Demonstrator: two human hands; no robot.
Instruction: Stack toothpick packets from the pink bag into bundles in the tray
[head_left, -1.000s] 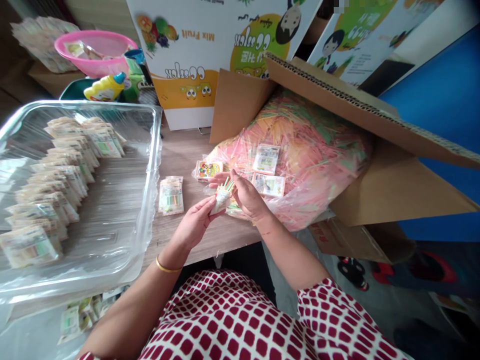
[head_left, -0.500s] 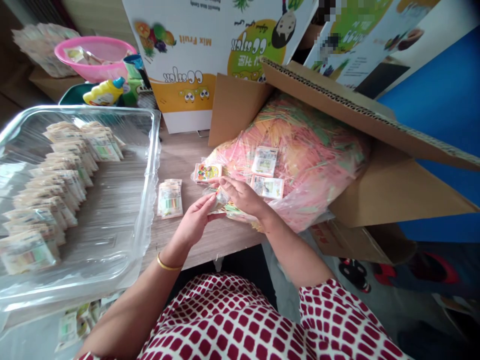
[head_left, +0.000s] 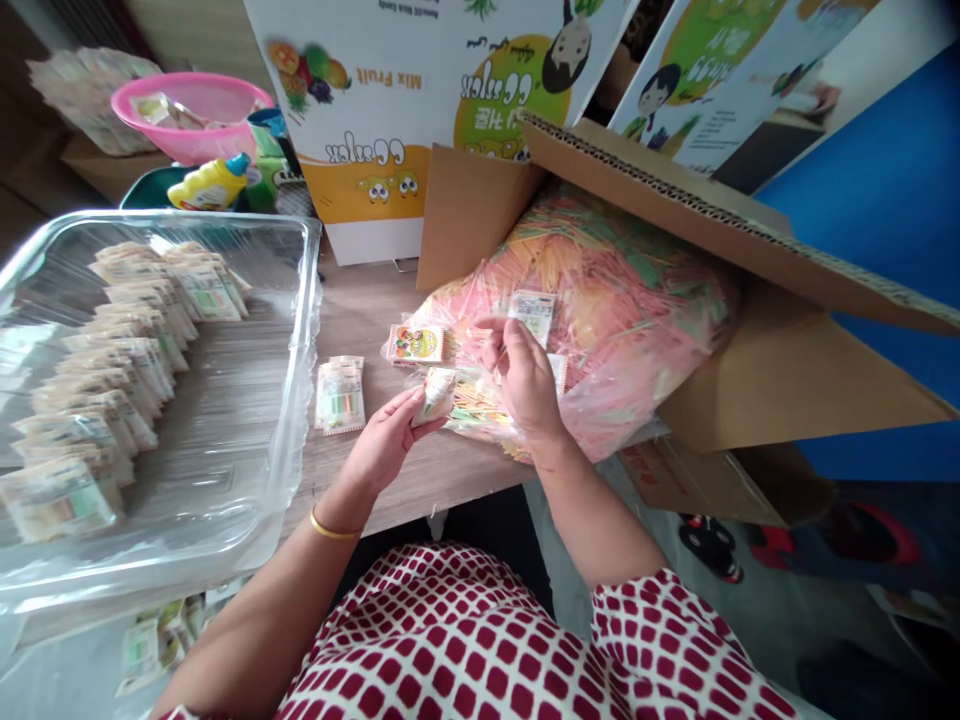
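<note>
Wooden table (head_left: pixel 360 310) | left hand (head_left: pixel 386 445) pinches sachet (head_left: pixel 437 392) at fingertips | right hand (head_left: pixel 526 385) just beside, on stick bag (head_left: pixel 630 300) | fingers curled, possibly pinching; cannot tell

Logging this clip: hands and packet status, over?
Left hand shut on small packet. Right hand on bag of coloured sticks, grip unclear. Nothing blocking either hand.

- The left grip (head_left: pixel 386 445) covers the lower part of the small packet (head_left: pixel 438 390); its print is too small to read.
- The right grip (head_left: pixel 529 385) shows only its back, so whether its fingers pinch anything cannot be told.
- The right grip hides most of a flat sachet (head_left: pixel 558 368).
- The clear tray (head_left: pixel 304 300) is cut off at the left edge.
- The cardboard box (head_left: pixel 787 390) runs past the right edge.
</note>
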